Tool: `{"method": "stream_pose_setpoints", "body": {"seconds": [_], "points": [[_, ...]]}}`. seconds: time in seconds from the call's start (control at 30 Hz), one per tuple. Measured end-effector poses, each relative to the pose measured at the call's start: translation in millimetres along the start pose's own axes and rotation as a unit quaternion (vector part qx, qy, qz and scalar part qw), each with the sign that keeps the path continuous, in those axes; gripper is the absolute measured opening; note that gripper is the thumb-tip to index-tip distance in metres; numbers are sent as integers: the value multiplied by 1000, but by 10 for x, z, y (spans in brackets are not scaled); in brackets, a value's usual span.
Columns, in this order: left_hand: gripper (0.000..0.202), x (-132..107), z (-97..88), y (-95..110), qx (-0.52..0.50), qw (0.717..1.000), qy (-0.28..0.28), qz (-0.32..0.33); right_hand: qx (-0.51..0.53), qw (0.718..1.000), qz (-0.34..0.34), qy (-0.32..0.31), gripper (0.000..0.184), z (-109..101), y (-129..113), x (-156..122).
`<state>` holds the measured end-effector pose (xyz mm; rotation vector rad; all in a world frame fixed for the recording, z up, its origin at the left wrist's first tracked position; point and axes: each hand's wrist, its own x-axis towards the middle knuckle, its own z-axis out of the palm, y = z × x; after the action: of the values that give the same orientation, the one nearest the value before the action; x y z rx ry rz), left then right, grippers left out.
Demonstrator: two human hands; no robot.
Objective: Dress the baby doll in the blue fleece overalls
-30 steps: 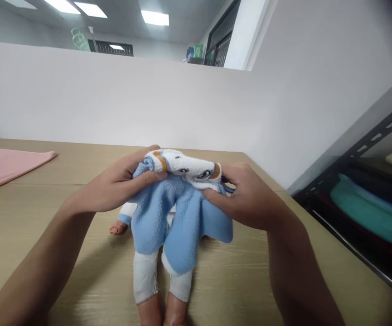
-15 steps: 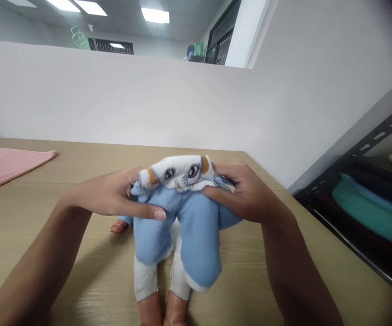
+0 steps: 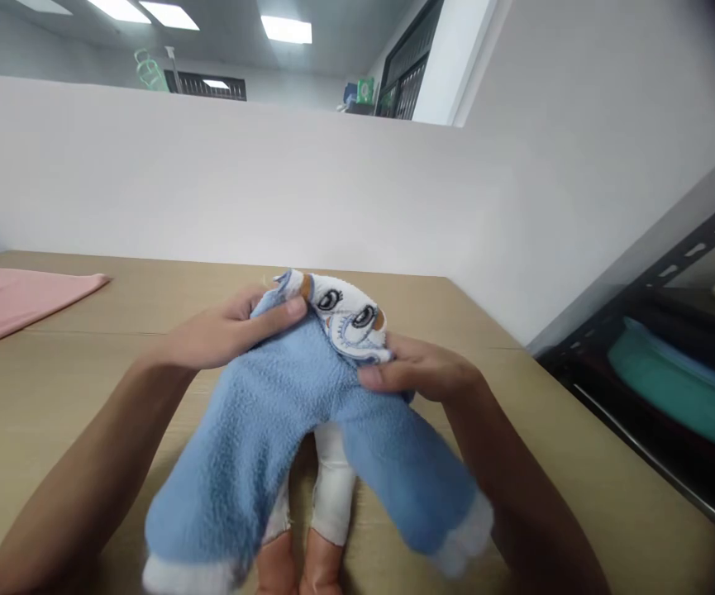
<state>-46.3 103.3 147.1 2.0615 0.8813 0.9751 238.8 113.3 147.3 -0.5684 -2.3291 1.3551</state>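
Note:
A fuzzy blue baby romper (image 3: 283, 397) with white cuffs hangs between my hands, its two legs spread wide toward me. Its upper part is bunched, showing a white patch with embroidered eyes. My left hand (image 3: 233, 330) pinches the upper left edge, thumb on top. On the right side, just below the white patch, my right hand (image 3: 422, 368) grips the cloth in the same way. Beneath lies a doll (image 3: 332, 487) on its back; its white-covered legs and bare lower legs show, while its upper body is hidden behind the romper.
A wooden table (image 3: 97, 388) spreads under everything. At its far left lies a pink cloth (image 3: 16, 302). The white wall (image 3: 239, 182) rises behind the table. To the right, a black metal shelf (image 3: 636, 306) holds folded fabric, including a teal piece (image 3: 679, 388).
The romper's legs have swung apart and lower toward me, and its top has tilted down to the right. My left hand has risen; the doll's hand is now covered.

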Motion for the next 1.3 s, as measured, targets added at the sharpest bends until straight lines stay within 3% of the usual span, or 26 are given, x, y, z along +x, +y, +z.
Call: {"method": "stream_pose_setpoints", "body": {"seconds": [0.07,0.2,0.27,0.4,0.47,0.63,0.73,0.9,0.97,1.1,1.17,1.3], "points": [[63,22,-9,-51,-57,998,-16,-32,-13,999,0,-33,46,14,6,1],[51,68,-105,-92,-107,974,-197,16,-47,997,-40,-41,39,55,38,47],[39,81,-174,-94,-93,963,-250,35,-14,997,-59,-44,39,64,64,68],[31,84,-272,-120,-81,962,-261,28,20,999,-42,-7,49,57,102,72],[34,90,-272,-132,-89,965,-244,23,31,999,-14,-18,57,44,122,68],[46,132,-186,-126,-69,982,-173,22,86,993,35,-71,98,15,235,98],[57,126,-166,-156,-78,972,-222,0,114,990,25,-76,93,15,331,135],[62,61,-193,-254,-176,928,-325,-42,171,985,6,-20,87,21,468,145],[58,56,-195,-280,-192,932,-302,-52,194,981,5,-15,85,31,465,132],[50,90,-156,-288,-192,968,-157,-42,207,978,17,6,73,62,384,135],[52,110,-110,-262,-209,970,-110,-53,207,978,24,-5,77,69,377,160],[58,134,20,-158,-238,963,-73,-108,219,974,38,-49,95,63,505,207]]}}
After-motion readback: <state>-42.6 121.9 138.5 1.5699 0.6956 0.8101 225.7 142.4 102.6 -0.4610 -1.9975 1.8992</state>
